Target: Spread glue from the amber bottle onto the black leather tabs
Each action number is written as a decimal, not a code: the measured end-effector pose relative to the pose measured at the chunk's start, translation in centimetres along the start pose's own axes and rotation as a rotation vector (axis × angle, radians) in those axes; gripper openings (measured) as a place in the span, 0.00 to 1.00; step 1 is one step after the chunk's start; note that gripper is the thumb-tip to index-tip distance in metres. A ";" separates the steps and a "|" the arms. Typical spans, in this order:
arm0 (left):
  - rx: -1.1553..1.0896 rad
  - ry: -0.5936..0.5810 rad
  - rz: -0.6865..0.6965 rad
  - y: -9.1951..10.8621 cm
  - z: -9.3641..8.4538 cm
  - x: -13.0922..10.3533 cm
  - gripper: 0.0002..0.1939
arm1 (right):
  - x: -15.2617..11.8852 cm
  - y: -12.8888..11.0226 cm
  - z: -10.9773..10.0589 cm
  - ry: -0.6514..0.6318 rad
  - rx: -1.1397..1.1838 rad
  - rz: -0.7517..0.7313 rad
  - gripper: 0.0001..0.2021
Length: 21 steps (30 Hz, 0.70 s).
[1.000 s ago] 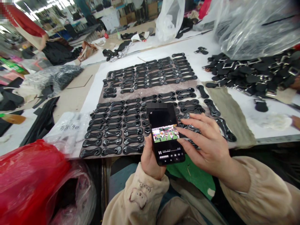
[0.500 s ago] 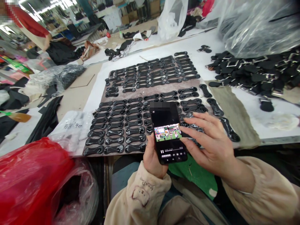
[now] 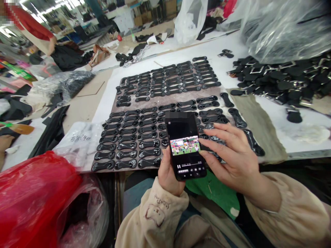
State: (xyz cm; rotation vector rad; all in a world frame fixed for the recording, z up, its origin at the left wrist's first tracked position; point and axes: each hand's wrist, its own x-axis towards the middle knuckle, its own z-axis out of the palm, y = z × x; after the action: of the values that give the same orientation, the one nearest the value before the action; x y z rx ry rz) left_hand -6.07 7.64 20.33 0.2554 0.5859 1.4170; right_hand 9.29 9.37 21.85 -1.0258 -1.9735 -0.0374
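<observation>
A black smartphone (image 3: 184,146) rests upright and slightly tilted in my left hand (image 3: 169,172), which is closed around its lower left side. A video of people on a green field plays across its screen, with playback controls below. My right hand (image 3: 230,155) is at the phone's right edge, fingers spread and fingertips close to the screen; whether they touch it I cannot tell. Behind the phone, rows of glossy black strap pieces (image 3: 126,144) with rounded ends lie on a brownish board (image 3: 165,100). The phone and my right hand cover some of them.
Black straps with metal buckles (image 3: 281,79) are heaped at right beneath clear plastic (image 3: 284,34). A red plastic bag (image 3: 38,196) stands at lower left, beside a marked white bag (image 3: 80,137). At the left edge shows another person's hand (image 3: 3,143); a red-sleeved person (image 3: 33,24) is farther back.
The video picture on the phone has changed. Another person's hand has come in at the left edge. My hands and the phone have barely moved.
</observation>
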 end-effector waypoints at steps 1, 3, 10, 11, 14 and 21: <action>-0.002 -0.008 -0.001 0.0 0.0 0.0 0.23 | 0.0 0.0 0.0 0.000 -0.001 0.001 0.13; -0.005 -0.018 0.001 0.0 0.0 0.0 0.23 | 0.0 0.0 0.0 -0.001 0.000 0.004 0.13; 0.016 0.008 0.003 0.0 0.0 0.0 0.23 | -0.1 0.2 0.0 0.008 0.000 0.007 0.13; 0.018 0.009 0.004 0.0 0.0 0.0 0.23 | -0.1 0.2 0.0 0.008 0.000 0.009 0.13; 0.032 0.006 0.002 0.0 0.0 -0.1 0.23 | -0.1 0.1 0.0 0.008 -0.002 0.012 0.13; 0.059 0.028 0.010 0.0 -0.1 -0.2 0.23 | -0.1 0.1 0.0 0.004 -0.002 0.013 0.14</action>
State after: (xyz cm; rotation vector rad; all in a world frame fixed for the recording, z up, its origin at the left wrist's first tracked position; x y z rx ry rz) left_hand -6.14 7.46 20.30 0.2861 0.6513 1.4158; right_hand 9.40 9.38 21.76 -1.0394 -1.9634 -0.0344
